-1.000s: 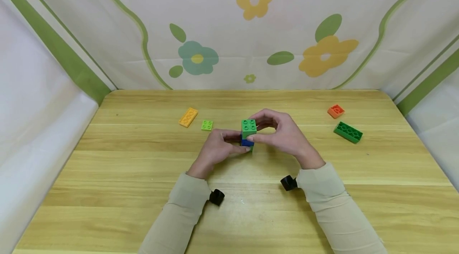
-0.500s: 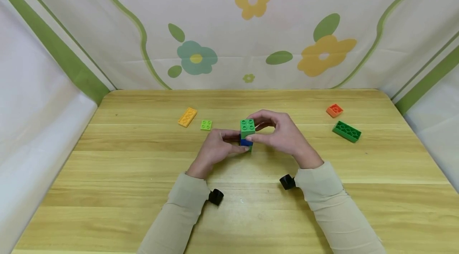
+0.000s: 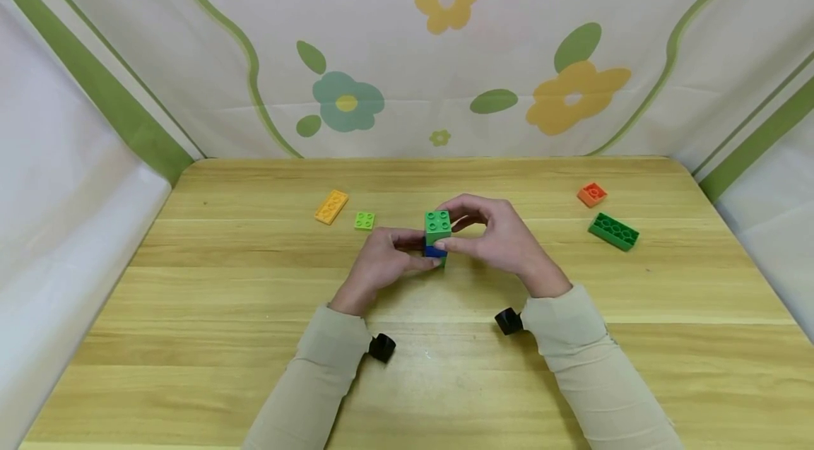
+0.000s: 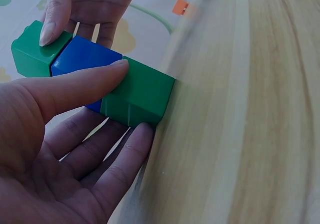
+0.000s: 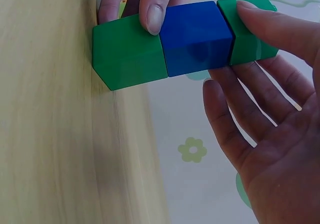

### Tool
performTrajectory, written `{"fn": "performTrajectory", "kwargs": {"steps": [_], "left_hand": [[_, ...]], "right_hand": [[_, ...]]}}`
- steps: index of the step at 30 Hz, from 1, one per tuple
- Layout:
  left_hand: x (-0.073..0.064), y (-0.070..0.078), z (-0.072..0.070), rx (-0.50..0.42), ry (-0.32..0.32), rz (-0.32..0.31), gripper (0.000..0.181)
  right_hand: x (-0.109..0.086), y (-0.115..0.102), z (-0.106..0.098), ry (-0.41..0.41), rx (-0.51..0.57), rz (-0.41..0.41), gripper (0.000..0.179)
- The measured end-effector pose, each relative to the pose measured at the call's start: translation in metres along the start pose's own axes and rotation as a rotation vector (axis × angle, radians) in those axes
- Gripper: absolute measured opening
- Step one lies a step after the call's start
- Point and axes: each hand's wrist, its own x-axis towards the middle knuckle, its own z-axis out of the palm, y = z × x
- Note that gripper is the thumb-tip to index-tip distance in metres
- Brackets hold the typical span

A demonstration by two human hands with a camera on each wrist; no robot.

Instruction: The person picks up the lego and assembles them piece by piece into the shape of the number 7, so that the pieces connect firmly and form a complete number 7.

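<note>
Three toy building bricks stand upright in a stack on the wooden table. The bottom green brick [image 4: 142, 91] rests on the tabletop, a blue brick [image 5: 197, 38] sits in the middle, and a green brick [image 3: 437, 225] with studs on its upper face forms the top. A thin dark seam runs between blue and top green. My left hand [image 3: 381, 263] grips the stack low down, its thumb across the blue brick and onto the bottom green one. With thumb and fingers, my right hand [image 3: 502, 238] pinches the top green brick from the right side.
Left of the stack lie a lime-green brick [image 3: 364, 221] and an orange-yellow brick [image 3: 331, 207]. Over on the right are a small orange-red brick [image 3: 592, 194] and a long dark green brick [image 3: 613, 232], hollow sides up. Flower-patterned cloth [image 3: 394, 47] borders the table's back.
</note>
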Motion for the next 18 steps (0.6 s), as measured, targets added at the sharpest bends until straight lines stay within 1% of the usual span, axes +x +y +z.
{"fn": "performTrajectory", "kwargs": {"steps": [9,18], "left_hand": [[0.0015,-0.0006,0.0005,0.007,0.002,-0.002,0.039],[0.0010,-0.0021,0.0006,0.027,0.006,0.022,0.041]], "right_hand": [[-0.0009,-0.0018,-0.0006,0.007,-0.037,-0.011,0.037],[-0.0010,-0.0033,0.0001,-0.001,-0.079,-0.033,0.036]]}}
